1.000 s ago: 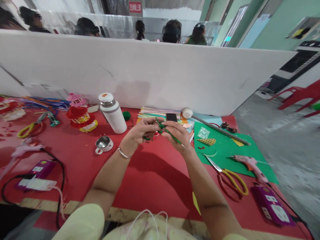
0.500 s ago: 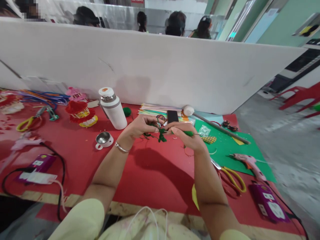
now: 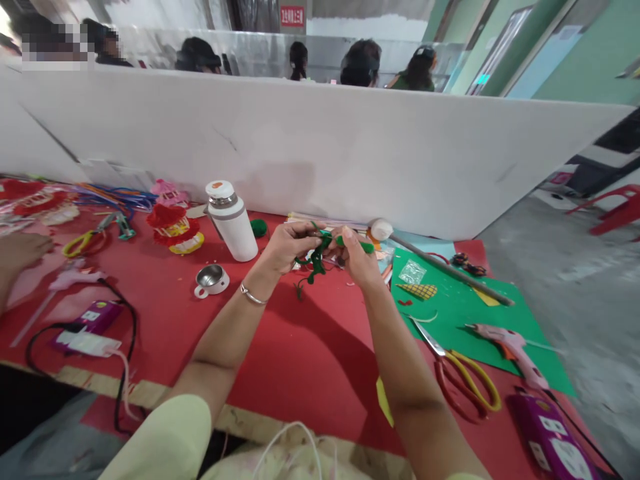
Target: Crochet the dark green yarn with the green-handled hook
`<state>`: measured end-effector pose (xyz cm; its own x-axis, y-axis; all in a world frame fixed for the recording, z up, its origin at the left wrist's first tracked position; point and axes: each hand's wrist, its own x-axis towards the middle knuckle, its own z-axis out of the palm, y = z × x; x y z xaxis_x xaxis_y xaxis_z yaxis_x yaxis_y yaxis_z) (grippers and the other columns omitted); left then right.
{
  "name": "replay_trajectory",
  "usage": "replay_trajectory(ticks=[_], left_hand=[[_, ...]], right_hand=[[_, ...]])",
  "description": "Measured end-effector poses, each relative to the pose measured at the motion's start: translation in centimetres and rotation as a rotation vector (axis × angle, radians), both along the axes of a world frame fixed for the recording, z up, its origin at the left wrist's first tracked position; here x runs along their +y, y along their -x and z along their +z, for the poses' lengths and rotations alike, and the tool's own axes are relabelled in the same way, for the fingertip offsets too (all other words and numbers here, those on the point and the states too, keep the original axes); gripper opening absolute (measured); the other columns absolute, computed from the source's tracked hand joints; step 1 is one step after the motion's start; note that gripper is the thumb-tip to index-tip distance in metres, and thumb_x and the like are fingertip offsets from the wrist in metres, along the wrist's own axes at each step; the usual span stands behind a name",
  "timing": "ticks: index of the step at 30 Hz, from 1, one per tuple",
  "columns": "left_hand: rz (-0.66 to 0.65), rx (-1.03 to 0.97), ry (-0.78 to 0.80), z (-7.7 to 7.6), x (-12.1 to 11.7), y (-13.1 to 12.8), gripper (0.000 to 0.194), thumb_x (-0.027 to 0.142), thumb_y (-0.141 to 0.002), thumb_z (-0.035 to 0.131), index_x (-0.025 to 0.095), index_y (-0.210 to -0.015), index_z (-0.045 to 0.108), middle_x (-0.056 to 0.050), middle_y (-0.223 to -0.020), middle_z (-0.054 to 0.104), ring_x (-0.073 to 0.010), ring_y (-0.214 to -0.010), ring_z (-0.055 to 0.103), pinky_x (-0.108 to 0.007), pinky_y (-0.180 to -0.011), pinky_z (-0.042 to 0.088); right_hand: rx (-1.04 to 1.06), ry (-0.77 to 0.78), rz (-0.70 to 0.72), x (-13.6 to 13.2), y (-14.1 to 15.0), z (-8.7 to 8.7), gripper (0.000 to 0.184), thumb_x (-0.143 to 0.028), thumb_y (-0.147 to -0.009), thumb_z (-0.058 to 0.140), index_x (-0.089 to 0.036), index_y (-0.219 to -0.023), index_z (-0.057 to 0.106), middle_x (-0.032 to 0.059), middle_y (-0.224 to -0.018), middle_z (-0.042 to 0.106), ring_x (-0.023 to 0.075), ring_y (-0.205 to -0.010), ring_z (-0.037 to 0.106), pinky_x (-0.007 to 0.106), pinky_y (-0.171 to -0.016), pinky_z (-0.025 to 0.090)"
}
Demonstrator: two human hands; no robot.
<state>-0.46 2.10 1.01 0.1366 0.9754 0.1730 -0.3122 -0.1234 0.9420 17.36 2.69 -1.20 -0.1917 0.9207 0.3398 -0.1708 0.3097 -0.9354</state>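
Observation:
Over the red table, my left hand (image 3: 287,248) pinches a small dark-green crochet piece (image 3: 316,265), which dangles below the fingers with loose strands. My right hand (image 3: 359,259) is closed around a crochet hook (image 3: 367,247) with a green handle; its tip is hidden at the green work. The hands almost meet. Behind my left hand sits a green yarn ball (image 3: 259,228), beside a white thermos (image 3: 234,230). A steel cup (image 3: 212,280) with a white handle stands nearer my left forearm.
Scissors (image 3: 457,373) and a pink glue gun (image 3: 513,350) lie on the right by a green sheet (image 3: 500,293). A purple box (image 3: 550,437) is at the right edge. A white partition (image 3: 300,147) closes off the back. Another person's hand (image 3: 23,257) rests at far left.
My right hand has moved in closer to my left, its fingers now wrapped round the hook handle. The green piece has tilted and hangs differently. The camera view has shifted slightly.

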Motion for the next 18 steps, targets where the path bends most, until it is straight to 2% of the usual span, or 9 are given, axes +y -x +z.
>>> replay_trajectory(ticks=[5,11,18], left_hand=[[0.067,-0.037,0.027,0.8,1.2,-0.9,0.040,0.018,-0.058,0.092,0.015,-0.097,0.085,-0.002,-0.073,0.073,-0.0014,-0.041,0.039,-0.019,-0.040,0.028],[0.104,-0.055,0.055,0.2,1.9,-2.9,0.039,0.021,-0.057,0.094,0.015,-0.093,0.084,0.001,-0.062,0.066,-0.0013,-0.040,0.037,-0.019,-0.040,0.024],[0.107,-0.031,0.010,-0.1,1.7,-4.0,0.037,0.021,-0.062,0.091,0.017,-0.098,0.083,0.002,-0.066,0.066,-0.0013,-0.043,0.036,-0.021,-0.042,0.025]], right_hand=[[0.029,-0.004,0.068,1.8,-0.9,0.8,0.053,-0.076,-0.090,0.060,-0.024,-0.082,0.068,0.0021,-0.080,0.072,0.0188,-0.073,0.072,0.033,-0.070,0.062],[0.069,-0.028,0.089,2.5,-2.5,1.0,0.046,-0.065,-0.094,0.063,-0.023,-0.077,0.070,0.0004,-0.075,0.072,0.0158,-0.069,0.070,0.030,-0.070,0.060],[-0.073,-0.096,0.093,1.4,-4.4,3.6,0.054,-0.069,-0.092,0.064,-0.020,-0.070,0.069,0.0021,-0.073,0.071,0.0128,-0.066,0.066,0.025,-0.066,0.057]])
